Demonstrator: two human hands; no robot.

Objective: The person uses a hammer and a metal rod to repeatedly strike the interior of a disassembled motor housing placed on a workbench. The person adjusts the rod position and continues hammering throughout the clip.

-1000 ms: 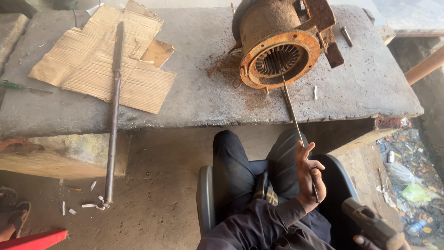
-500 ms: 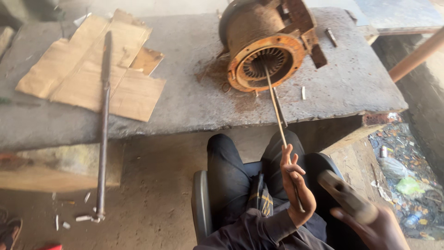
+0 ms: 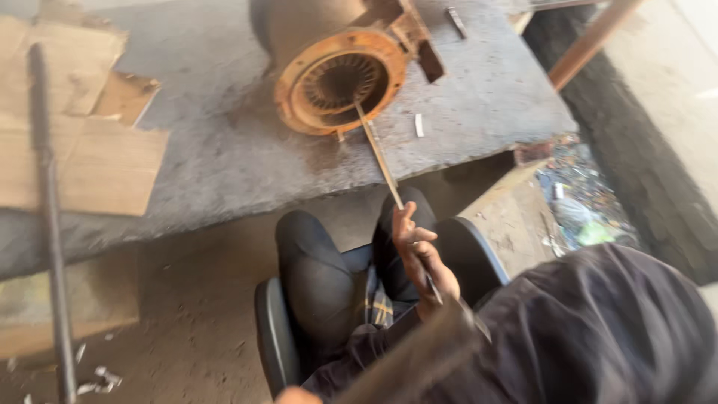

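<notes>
A: What has been shifted since half a second ago?

B: The view has been swung to the right and drawn closer; the rusty motor housing (image 3: 340, 78) is now seen higher and larger, and the hammer-like tool that was raised at the lower right is now reduced to a blurred dark streak (image 3: 407, 363) at the bottom edge. The rod has been kept in the housing's mouth.

A: How many rods are counted?

B: Two. One thin rod (image 3: 380, 158) is held slanting from the housing's opening down toward the lap. One long dark bar (image 3: 46, 217) is laid along the left side, across the cardboard (image 3: 82, 161) and past the slab's edge.

A: How is the thin rod gripped?

B: It is clasped by one hand (image 3: 419, 258), taken to be the left, with the fingers curled closed around its lower part, above the knees.

A: And the other hand?

B: Only a small patch (image 3: 295, 395) is seen at the bottom edge; whether its fingers are closed cannot be told.

A: What else is counted on the slab?

B: One concrete slab (image 3: 224, 150) is seen, bearing one housing, several overlapping cardboard pieces, and one small pale stub (image 3: 419, 125) beside the rod. One black seat (image 3: 273, 340) is occupied below.
</notes>
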